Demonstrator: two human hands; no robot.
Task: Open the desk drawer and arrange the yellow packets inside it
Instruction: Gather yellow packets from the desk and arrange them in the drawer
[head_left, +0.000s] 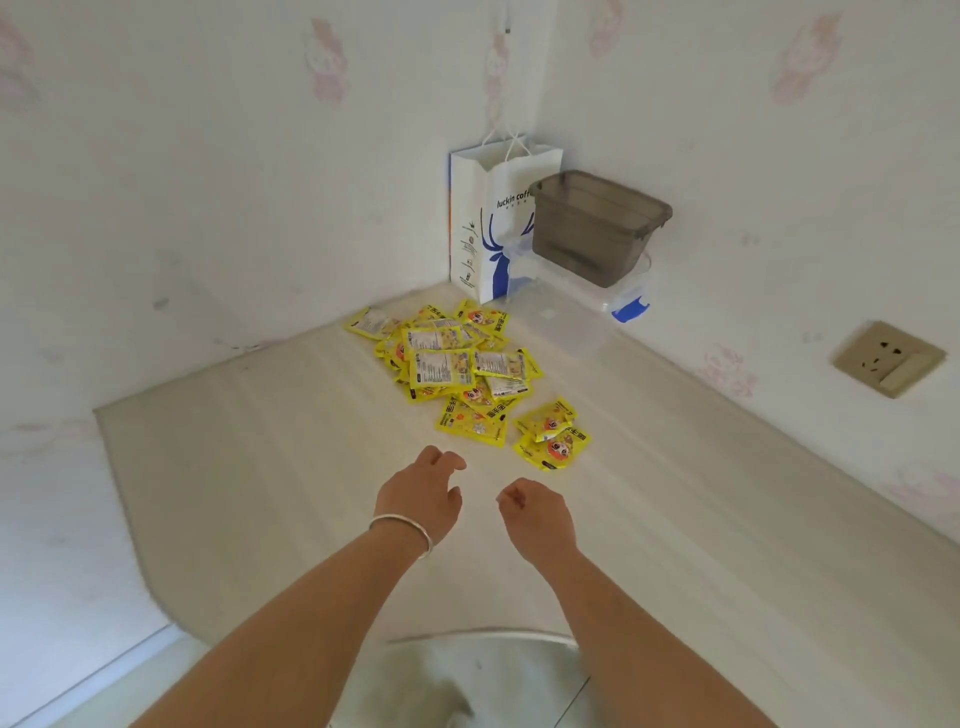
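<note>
packets piled up, both hands empty

the yellow packets (457, 364) lie in a loose heap on the pale surface (260, 467), toward the far corner, with a couple strayed off on the near right. left hand (421, 493) hovers just near of the pile, fingers loosely spread, holding nothing. right hand (537, 512) is beside it, fingers curled in, also empty. a white paper bag (488, 223) and a grey bin (597, 228) stand in the far corner.

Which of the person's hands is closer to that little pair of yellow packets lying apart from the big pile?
Right. The right hand sits just below the small pair of packets, a little to their left, fingers curled. The left hand is farther left, nearer the main pile.
</note>
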